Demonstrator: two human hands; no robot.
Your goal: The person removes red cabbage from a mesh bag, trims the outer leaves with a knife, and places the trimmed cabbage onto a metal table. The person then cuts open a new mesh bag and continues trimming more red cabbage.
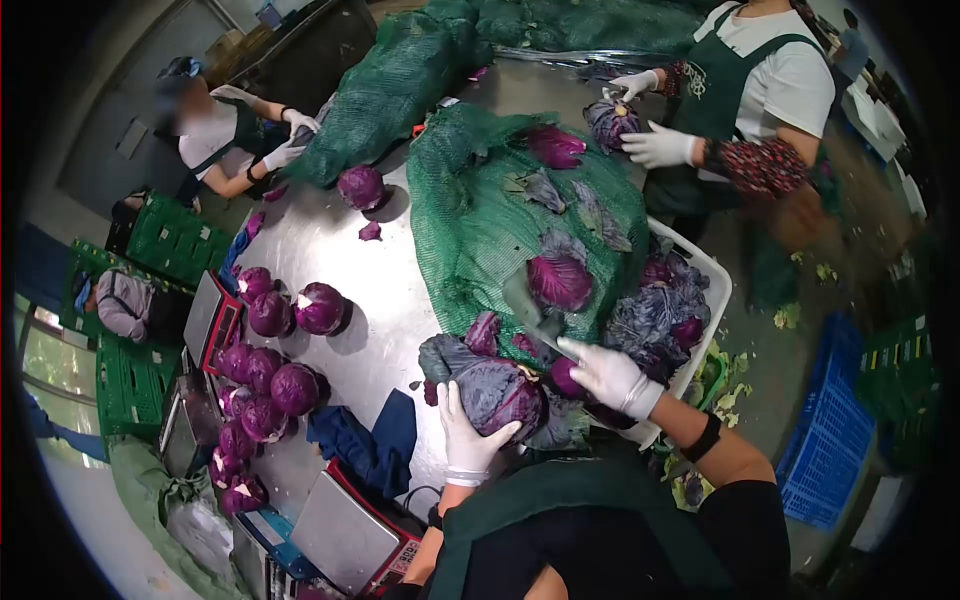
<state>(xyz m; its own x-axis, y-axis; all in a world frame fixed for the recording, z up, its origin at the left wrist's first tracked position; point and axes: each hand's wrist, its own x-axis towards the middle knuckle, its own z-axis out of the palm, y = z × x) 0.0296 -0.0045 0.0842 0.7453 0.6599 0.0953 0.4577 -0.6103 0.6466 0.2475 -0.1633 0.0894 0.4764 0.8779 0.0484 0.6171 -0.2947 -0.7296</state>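
Note:
My left hand (468, 436), in a white glove, lies on the near left side of a red cabbage (500, 398), thumb and fingers spread against its grey-purple outer leaves. My right hand (612, 378), also gloved, is closed on a knife (535, 312), whose blurred blade points up and left above the cabbage. Loose purple leaves (558, 280) lie on a green mesh sack (465, 225) just beyond. A white bin (715, 290) full of dark leaves stands beside my right hand.
Trimmed cabbages (262, 368) cluster at the table's left, near scales (335, 530) and a blue cloth (370, 440). One co-worker (740, 100) holds a cabbage at the upper right; another (225, 135) works at the upper left. A blue crate (828, 420) stands at the right.

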